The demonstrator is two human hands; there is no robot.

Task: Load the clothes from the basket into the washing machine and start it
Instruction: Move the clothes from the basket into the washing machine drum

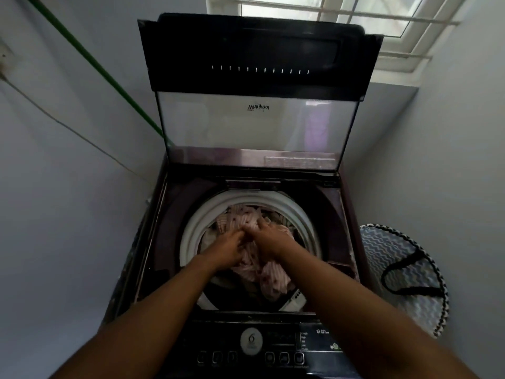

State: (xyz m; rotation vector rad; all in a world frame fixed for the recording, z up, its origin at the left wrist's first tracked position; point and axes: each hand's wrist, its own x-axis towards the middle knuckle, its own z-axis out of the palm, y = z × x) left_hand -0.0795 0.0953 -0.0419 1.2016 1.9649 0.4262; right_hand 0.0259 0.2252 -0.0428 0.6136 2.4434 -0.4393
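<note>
**Loading step: pressing clothes into drum**

Dark top-loading washing machine point(164, 242), glass lid point(257, 124) raised upright. Pale pink striped clothes point(270, 277) sit piled inside the white-rimmed drum point(191, 231), one fold lying close to the near rim. Left hand point(228, 248) and right hand point(269, 239) both on the pile, side by side and touching; fingers curl into the fabric, apparently gripping it. Grey zigzag-patterned laundry basket point(404, 272) stands on the floor just right of the machine; no clothes seen inside it.

Judgement: loading nearly done. Push fabric down evenly, tuck the near fold below the rim, spread the load around the drum. Lid and button panel point(251, 356) remain.
</note>
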